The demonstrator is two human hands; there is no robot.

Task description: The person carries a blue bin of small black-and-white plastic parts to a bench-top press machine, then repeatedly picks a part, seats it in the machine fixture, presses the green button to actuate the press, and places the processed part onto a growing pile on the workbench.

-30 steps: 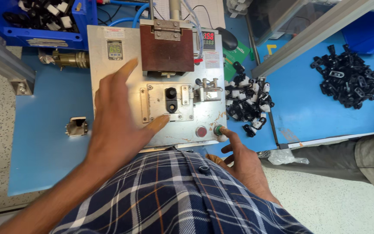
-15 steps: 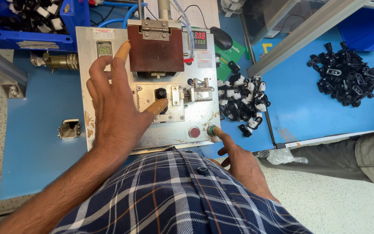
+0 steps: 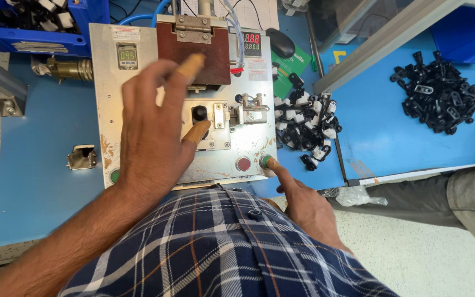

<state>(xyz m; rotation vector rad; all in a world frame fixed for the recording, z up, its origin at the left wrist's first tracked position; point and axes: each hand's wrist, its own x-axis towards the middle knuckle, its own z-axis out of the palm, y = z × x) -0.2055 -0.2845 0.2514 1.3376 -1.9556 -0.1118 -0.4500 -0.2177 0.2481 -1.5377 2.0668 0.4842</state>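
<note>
A grey metal press machine (image 3: 111,104) stands on the blue bench, with a brown press block (image 3: 193,52) at its top and a small fixture (image 3: 215,118) holding a black part (image 3: 199,114) in the middle. My left hand (image 3: 152,129) hovers flat over the panel, fingers spread, thumb tip beside the black part. It holds nothing. My right hand (image 3: 298,198) reaches from below, its index fingertip touching the green button (image 3: 265,161) at the panel's lower right. A red button (image 3: 243,163) sits just left of it.
A heap of black and white small parts (image 3: 306,124) lies right of the machine. A pile of black parts (image 3: 438,99) lies at the far right. A blue bin (image 3: 34,22) sits at top left, a small metal bracket (image 3: 82,157) on the bench, another person's leg (image 3: 452,195) at right.
My left hand has slid up and right across the panel, closer to the fixture. My right index finger stays at the green button. The camera has shifted closer.
</note>
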